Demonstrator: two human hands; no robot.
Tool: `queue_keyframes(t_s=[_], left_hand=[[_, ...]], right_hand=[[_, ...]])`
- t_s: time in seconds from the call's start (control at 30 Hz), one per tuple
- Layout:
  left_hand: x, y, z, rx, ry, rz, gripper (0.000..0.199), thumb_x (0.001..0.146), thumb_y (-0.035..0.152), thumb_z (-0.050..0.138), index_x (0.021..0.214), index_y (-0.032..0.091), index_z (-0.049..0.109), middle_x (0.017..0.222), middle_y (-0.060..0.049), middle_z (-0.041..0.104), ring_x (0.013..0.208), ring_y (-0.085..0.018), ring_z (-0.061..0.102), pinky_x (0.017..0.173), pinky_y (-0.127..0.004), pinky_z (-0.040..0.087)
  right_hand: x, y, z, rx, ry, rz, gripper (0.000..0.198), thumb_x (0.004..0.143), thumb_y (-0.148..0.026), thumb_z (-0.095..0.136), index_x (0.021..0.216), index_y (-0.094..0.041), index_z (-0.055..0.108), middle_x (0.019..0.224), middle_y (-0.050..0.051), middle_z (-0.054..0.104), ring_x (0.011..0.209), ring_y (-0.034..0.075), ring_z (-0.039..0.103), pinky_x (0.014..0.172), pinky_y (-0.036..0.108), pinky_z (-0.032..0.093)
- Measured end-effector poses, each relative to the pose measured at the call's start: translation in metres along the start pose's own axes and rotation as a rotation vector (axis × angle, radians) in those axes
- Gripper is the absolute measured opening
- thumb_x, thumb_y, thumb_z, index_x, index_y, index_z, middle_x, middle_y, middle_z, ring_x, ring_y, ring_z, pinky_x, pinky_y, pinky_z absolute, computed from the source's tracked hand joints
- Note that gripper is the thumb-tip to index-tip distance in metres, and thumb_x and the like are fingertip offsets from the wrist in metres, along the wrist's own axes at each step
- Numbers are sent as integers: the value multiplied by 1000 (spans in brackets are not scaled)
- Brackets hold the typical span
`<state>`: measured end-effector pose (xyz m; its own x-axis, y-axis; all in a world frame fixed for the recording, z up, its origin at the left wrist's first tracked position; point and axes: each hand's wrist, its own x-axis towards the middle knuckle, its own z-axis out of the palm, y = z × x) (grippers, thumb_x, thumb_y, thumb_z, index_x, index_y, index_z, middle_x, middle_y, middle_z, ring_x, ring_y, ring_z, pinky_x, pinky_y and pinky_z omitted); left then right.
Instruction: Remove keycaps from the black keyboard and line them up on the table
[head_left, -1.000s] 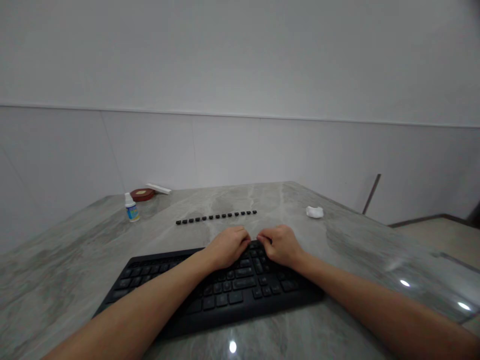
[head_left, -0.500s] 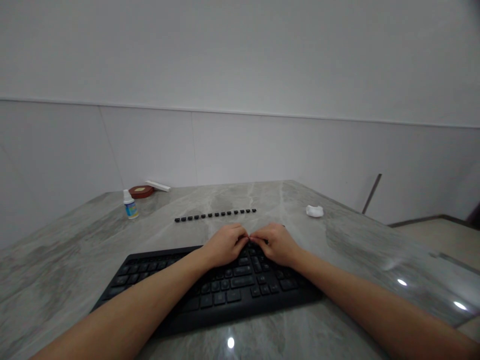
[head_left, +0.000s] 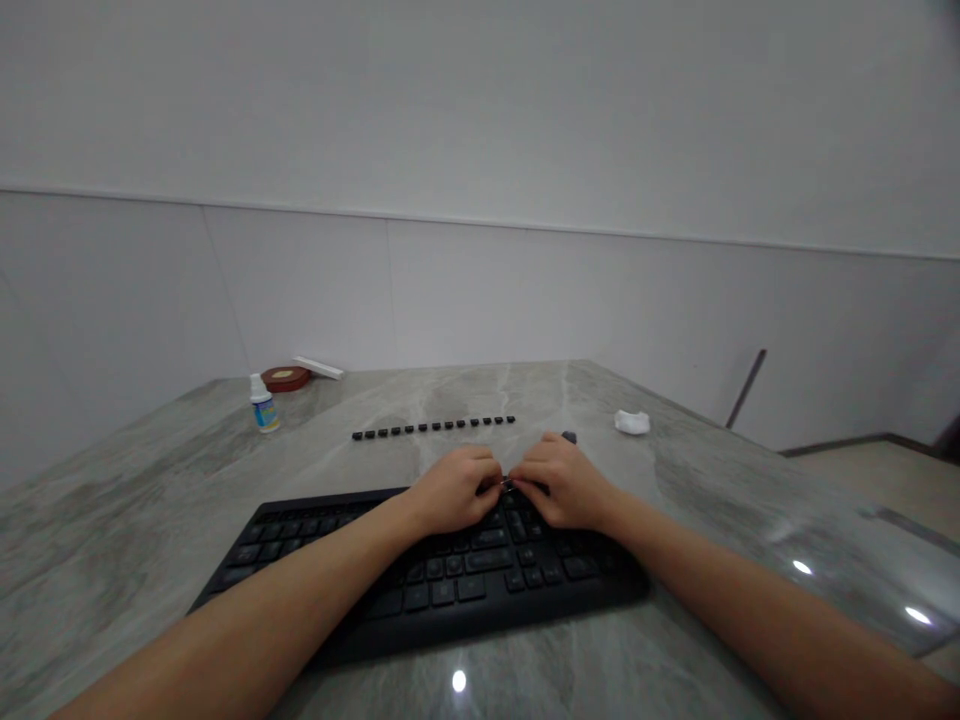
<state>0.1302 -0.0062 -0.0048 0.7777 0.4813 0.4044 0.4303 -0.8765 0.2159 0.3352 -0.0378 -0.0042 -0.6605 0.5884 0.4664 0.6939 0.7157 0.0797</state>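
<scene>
A black keyboard (head_left: 480,618) lies in front of me, its left end and middle partly hidden under my forearms. Both hands meet over its top edge, right of the middle. My left hand (head_left: 459,492) is closed in a pinch at the fingertips. Facing it, my right hand (head_left: 562,482) pinches too, almost touching the left. A tiny shiny thing (head_left: 508,485) shows between the fingertips, too small to name. Beyond the hands, several small black keycaps (head_left: 435,427) form a straight row on the table.
At the far left stand a white spray bottle (head_left: 264,405), a red-brown box (head_left: 285,379) and a white strip (head_left: 319,368). A crumpled white tissue (head_left: 632,423) lies on the right of the marbled table (head_left: 712,500). A small dark object (head_left: 570,437) shows behind my right hand.
My right hand has shifted slightly up and right, and the fingertips sit a little farther apart, with a shiny bit now showing between them. More of the dark object behind it shows.
</scene>
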Motion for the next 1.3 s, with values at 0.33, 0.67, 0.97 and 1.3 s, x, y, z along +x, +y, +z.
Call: queue_keyframes(t_s=[0.33, 0.67, 0.97, 1.3], left_hand=[[-2, -4, 5, -12, 32, 32, 11, 84, 17, 51, 79, 17, 61, 80, -4, 59, 79, -17, 55, 75, -27, 44], [1, -4, 1, -74, 18, 16, 15, 82, 13, 51, 74, 16, 63, 74, -2, 59, 72, -14, 55, 69, -24, 43], [0, -7, 4, -57, 39, -24, 13, 76, 8, 54, 73, 16, 63, 74, -2, 59, 70, -14, 55, 68, -24, 43], [1, -12, 8, -98, 43, -86, 13, 82, 13, 56, 77, 16, 68, 77, -3, 63, 75, -15, 59, 70, -26, 46]], right_hand=[[1, -2, 3, -179, -42, -104, 21, 87, -18, 47, 77, -17, 65, 65, 4, 60, 65, 15, 47, 69, 33, 27], [2, 0, -10, -164, -75, -37, 22, 89, -28, 49, 80, -19, 67, 71, 5, 64, 73, 18, 50, 78, 36, 27], [6, -13, 1, -176, -77, -62, 22, 86, -16, 46, 75, -16, 64, 63, 4, 62, 61, 15, 50, 69, 34, 27], [5, -13, 2, -121, -83, 15, 18, 83, -14, 49, 80, -19, 65, 65, 2, 65, 63, 15, 54, 69, 32, 28]])
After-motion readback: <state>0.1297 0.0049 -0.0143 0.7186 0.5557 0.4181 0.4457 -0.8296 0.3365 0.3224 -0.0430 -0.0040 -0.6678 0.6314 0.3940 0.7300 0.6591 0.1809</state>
